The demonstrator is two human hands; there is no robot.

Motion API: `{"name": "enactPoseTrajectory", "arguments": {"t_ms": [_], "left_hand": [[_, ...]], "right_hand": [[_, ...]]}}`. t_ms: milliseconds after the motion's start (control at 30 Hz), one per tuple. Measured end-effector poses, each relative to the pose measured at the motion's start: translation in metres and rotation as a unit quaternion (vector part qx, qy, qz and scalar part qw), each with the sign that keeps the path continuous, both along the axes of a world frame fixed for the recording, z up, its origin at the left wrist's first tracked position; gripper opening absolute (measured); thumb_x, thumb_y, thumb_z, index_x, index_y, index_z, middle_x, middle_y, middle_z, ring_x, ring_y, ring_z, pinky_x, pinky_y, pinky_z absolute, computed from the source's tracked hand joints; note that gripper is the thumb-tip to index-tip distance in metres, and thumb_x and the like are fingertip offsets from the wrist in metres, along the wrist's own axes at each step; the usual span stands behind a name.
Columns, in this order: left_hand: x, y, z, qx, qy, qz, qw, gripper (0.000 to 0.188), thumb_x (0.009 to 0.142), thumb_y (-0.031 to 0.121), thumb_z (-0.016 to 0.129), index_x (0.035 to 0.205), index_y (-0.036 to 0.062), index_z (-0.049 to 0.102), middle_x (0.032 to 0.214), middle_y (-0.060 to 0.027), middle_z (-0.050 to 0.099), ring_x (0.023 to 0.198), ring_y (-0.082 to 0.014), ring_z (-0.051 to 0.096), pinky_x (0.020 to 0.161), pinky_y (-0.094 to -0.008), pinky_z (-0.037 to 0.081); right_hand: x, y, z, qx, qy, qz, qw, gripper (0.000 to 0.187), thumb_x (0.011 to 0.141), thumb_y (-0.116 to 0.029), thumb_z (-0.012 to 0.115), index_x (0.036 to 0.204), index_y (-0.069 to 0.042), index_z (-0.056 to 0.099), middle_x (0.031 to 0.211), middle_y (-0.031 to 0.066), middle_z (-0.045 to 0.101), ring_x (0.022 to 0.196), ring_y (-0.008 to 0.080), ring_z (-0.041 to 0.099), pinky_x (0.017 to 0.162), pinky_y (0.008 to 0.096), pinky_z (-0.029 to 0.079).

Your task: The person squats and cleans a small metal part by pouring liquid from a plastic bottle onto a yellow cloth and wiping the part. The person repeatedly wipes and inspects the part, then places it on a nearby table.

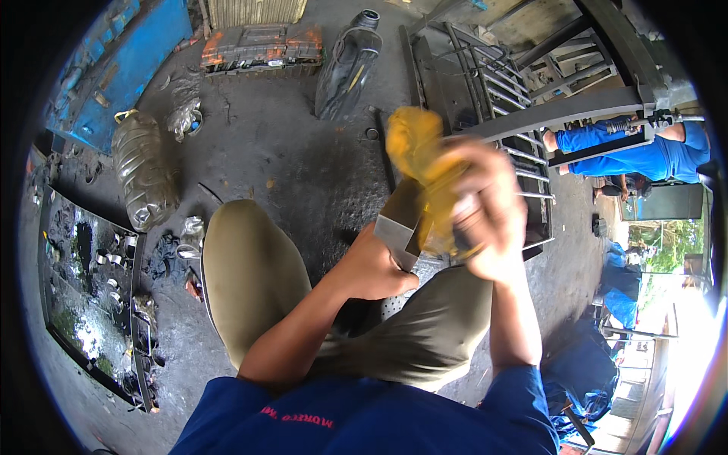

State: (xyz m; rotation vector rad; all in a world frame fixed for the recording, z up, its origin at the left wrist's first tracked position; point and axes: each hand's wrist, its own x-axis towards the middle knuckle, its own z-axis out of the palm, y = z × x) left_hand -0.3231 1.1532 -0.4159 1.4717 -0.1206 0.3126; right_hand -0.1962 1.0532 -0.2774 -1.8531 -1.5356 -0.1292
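Note:
Between my knees, my left hand (371,262) is closed around a grey metal piece with flat faces and square edges (396,231). It looks like a short box-section tube, and my fingers hide part of it. Just to the right, my right hand (494,205) is smeared by motion, its fingers wrapped round a crumpled yellow cloth (415,140). The cloth hangs down close against the metal piece; whether the two touch I cannot tell.
A dark tray of liquid with small metal parts (83,356) lies at left, near a large plastic bottle (144,171). Ahead are an orange-black toolbox (262,47) and a cut-open dark bottle (349,68). A steel frame (569,114) stands at right; beyond is a person in blue (637,155).

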Motion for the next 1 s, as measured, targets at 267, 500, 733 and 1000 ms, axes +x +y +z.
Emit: {"name": "enactPoseTrajectory", "arguments": {"t_ms": [267, 500, 733, 1000], "left_hand": [[0.0, -0.004, -0.012, 0.084, 0.169, -0.138, 0.972, 0.052, 0.069, 0.011, 0.076, 0.117, 0.0044, 0.058, 0.107, -0.0079, 0.062, 0.098, -0.0197, 0.063, 0.085, -0.0364, 0.054], [-0.006, -0.004, -0.001, 0.064, 0.011, 0.029, 0.997, 0.055, 0.07, 0.007, 0.076, 0.122, 0.0012, 0.058, 0.116, -0.0133, 0.063, 0.108, -0.0282, 0.064, 0.091, -0.0403, 0.052], [0.001, 0.001, 0.013, 0.061, 0.065, 0.004, 0.996, 0.046, 0.064, 0.012, 0.076, 0.107, 0.0018, 0.062, 0.101, -0.0176, 0.068, 0.1, -0.0384, 0.066, 0.088, -0.0448, 0.052], [-0.002, 0.012, 0.014, 0.169, -0.013, 0.032, 0.985, 0.041, 0.061, 0.015, 0.079, 0.098, 0.0045, 0.064, 0.098, -0.0179, 0.068, 0.095, -0.0416, 0.065, 0.083, -0.0476, 0.052]], "right_hand": [[-0.007, 0.016, -0.03, -0.103, 0.143, 0.101, 0.979, 0.017, 0.094, -0.015, 0.069, 0.107, -0.004, 0.068, 0.108, 0.0147, 0.071, 0.106, 0.0351, 0.068, 0.096, 0.0453, 0.051], [-0.017, 0.009, -0.024, -0.119, 0.102, 0.081, 0.984, 0.036, 0.076, -0.015, 0.083, 0.107, -0.002, 0.071, 0.11, 0.0143, 0.072, 0.108, 0.0348, 0.067, 0.098, 0.0455, 0.051], [-0.027, 0.004, -0.04, -0.088, 0.364, -0.147, 0.916, 0.033, 0.105, -0.029, 0.061, 0.102, 0.002, 0.071, 0.089, 0.0025, 0.067, 0.076, 0.0062, 0.057, 0.069, 0.0288, 0.049], [-0.012, -0.006, -0.033, -0.15, 0.302, -0.129, 0.932, 0.045, 0.106, -0.033, 0.055, 0.123, 0.007, 0.064, 0.093, 0.0158, 0.075, 0.09, 0.0238, 0.073, 0.083, 0.0363, 0.055]]}}
